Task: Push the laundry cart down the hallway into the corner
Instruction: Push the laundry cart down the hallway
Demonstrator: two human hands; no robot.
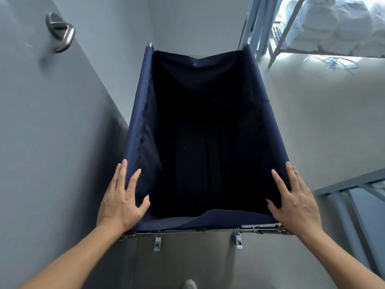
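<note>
Between a grey wall and a pale floor, a navy fabric laundry cart (pixel 208 132) fills the middle of the view, its dark bag open and nothing visible inside. At the near corners of its rim, the person's left hand (pixel 123 197) and right hand (pixel 295 199) lie flat, fingers straight and spread over the cloth edge, thumbs turned inward; neither curls round anything. A metal frame rail (pixel 204 231) with two hanging clips runs along the near edge just below the wrists. The cart's far end stands just short of a pale wall (pixel 198 24), with its left side just beside the grey wall (pixel 62 122), which carries a brushed-metal door handle (pixel 60 33) at the far left. To the far right, a metal rack (pixel 291 30) holds white bundled linen (pixel 343 24), and loose blue string (pixel 333 62) lies on the floor near its leg. A blue-grey railing (pixel 354 197) slants across the near right. Whether the cart touches either wall cannot be told.
</note>
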